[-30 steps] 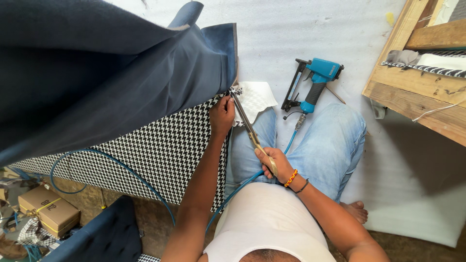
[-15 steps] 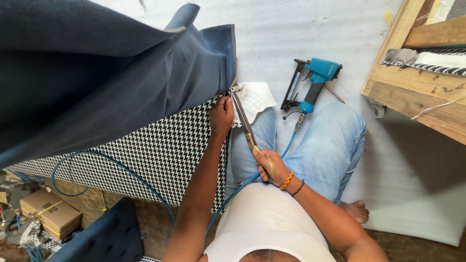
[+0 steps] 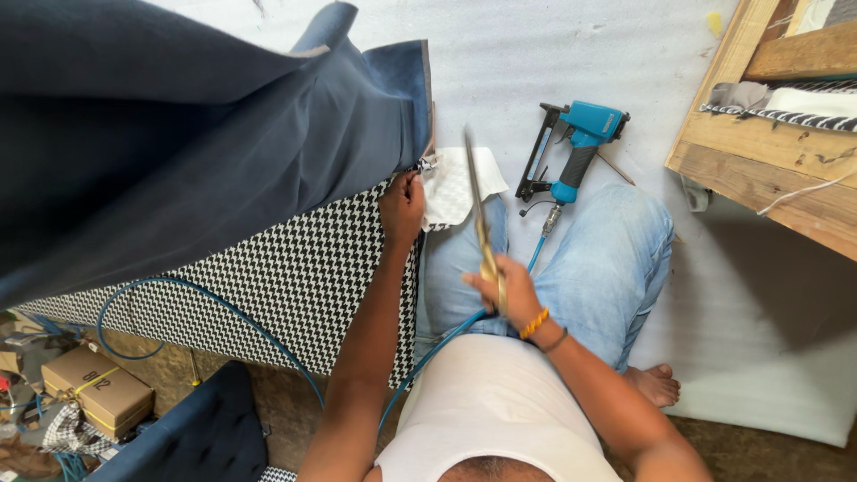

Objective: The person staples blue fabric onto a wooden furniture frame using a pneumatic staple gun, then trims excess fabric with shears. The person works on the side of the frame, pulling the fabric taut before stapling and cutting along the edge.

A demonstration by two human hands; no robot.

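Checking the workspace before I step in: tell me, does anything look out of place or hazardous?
Mostly tidy. The blue staple gun lies on the floor sheet beside the knee, its blue hose looping loosely across the houndstooth fabric.

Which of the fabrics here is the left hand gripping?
The black-and-white houndstooth fabric: the left hand pinches its top corner. The plain navy fabric drapes above it, and the white cloth lies beside the hand.

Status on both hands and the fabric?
Left hand pinching the fabric edge. Right hand gripping long scissors, clear of fabric. Stapler lies untouched.
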